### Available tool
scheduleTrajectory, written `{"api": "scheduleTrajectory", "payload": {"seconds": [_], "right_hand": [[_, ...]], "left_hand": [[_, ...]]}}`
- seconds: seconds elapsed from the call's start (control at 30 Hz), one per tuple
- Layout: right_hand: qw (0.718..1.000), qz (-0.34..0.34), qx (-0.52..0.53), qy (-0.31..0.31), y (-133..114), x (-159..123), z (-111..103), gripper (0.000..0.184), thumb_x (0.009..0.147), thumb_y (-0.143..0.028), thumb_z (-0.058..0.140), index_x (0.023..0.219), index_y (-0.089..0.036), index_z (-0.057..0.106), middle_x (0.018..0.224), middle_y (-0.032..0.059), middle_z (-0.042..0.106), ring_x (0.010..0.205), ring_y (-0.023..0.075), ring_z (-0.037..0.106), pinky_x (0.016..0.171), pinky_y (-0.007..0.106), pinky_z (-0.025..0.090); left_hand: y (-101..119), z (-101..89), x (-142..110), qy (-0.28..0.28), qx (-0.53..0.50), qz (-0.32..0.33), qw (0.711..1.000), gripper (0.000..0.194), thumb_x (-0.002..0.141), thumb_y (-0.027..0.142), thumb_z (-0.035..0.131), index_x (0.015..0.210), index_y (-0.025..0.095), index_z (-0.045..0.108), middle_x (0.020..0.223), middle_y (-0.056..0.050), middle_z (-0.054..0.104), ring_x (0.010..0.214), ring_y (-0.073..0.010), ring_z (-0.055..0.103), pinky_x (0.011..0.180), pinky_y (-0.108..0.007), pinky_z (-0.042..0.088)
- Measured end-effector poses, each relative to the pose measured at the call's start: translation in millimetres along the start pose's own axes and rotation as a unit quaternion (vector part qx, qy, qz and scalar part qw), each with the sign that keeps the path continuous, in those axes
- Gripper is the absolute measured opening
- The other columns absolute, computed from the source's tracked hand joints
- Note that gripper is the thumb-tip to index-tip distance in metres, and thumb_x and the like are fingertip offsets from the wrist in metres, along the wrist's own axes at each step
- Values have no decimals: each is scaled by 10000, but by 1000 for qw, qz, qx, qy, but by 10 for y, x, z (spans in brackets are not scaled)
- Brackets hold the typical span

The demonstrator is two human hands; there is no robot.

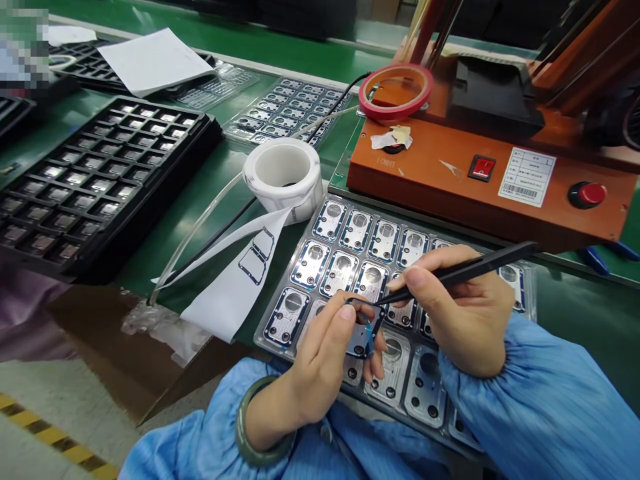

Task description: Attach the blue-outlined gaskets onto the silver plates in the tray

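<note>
My left hand (325,347) pinches a small flat metal plate (359,341) by its edge; the plate has a round opening and dark edging. Black tweezers (465,270) are gripped in my right hand (457,307), with their tips touching the plate's upper edge. Whether the tips hold a thin strip there cannot be made out. Beneath both hands lies a clear plastic tray (273,333) with rows of similar silver plates, many with blue-black borders. Left of it stands a roll of white backing paper (305,193), its loose end carrying a dark frame-shaped sticker (256,257).
An orange machine (430,160) with a red switch stands behind the tray, a red tape roll (370,100) on it. A black compartment tray (100,173) is at left, another plate tray (295,107) behind. A cardboard box (100,353) sits below the table edge. Blue-handled pliers (595,260) lie right.
</note>
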State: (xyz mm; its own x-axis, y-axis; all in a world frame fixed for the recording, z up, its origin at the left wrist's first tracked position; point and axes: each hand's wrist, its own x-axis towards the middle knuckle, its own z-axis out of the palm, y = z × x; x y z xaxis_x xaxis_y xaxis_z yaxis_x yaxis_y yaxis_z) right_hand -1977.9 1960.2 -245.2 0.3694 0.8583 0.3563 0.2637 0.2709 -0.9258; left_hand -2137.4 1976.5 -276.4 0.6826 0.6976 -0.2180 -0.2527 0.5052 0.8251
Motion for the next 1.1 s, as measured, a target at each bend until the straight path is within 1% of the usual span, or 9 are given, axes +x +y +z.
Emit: {"api": "scheduleTrajectory", "payload": {"seconds": [0.2, 0.47, 0.6, 0.7, 0.93, 1.1], "right_hand": [[1000, 4, -2, 1, 20, -14, -9, 67, 833, -180, 684, 814, -211, 627, 658, -45, 641, 532, 92, 646, 507, 175, 536], [1000, -4, -8, -2, 2, 0, 5, 77, 830, -169, 687, 809, -203, 623, 655, -54, 637, 540, 74, 645, 523, 152, 531], [1000, -6, -15, 3, 7, -4, 0, 79, 824, -166, 692, 806, -206, 626, 671, -49, 641, 536, 84, 643, 507, 173, 532], [1000, -10, -19, 6, 18, -10, -2, 77, 823, -168, 693, 813, -210, 630, 680, -44, 643, 539, 91, 640, 507, 191, 532], [997, -44, -61, 16, -1, -32, -6, 74, 816, -171, 695, 816, -222, 640, 718, -32, 651, 578, 97, 616, 534, 224, 500], [992, -71, -97, 25, -42, -41, -1, 90, 799, -189, 714, 816, -236, 639, 706, -28, 649, 579, 105, 609, 541, 241, 515]], "left_hand": [[1, 6, 8, 2, -3, 2, 1000, 294, 973, 445, 354, 964, 194, 505, 733, -20, 620, 568, -129, 585, 511, -234, 466], [9, 6, 12, 3, -3, 0, 1000, 287, 978, 435, 348, 961, 197, 507, 734, -17, 616, 564, -121, 581, 506, -226, 464], [13, 5, 12, 1, 5, -3, 1000, 283, 978, 425, 340, 973, 198, 508, 742, -22, 620, 573, -135, 583, 512, -247, 466], [13, 6, 10, 3, 8, -2, 1000, 284, 977, 429, 344, 972, 200, 510, 735, -20, 619, 576, -137, 594, 506, -239, 466], [2, 2, 1, 6, 20, 11, 1000, 283, 984, 417, 338, 985, 201, 520, 757, -18, 622, 583, -123, 601, 511, -223, 475], [14, 6, -1, 8, 36, 6, 999, 293, 985, 420, 332, 995, 197, 522, 759, -21, 622, 591, -125, 600, 518, -228, 477]]}}
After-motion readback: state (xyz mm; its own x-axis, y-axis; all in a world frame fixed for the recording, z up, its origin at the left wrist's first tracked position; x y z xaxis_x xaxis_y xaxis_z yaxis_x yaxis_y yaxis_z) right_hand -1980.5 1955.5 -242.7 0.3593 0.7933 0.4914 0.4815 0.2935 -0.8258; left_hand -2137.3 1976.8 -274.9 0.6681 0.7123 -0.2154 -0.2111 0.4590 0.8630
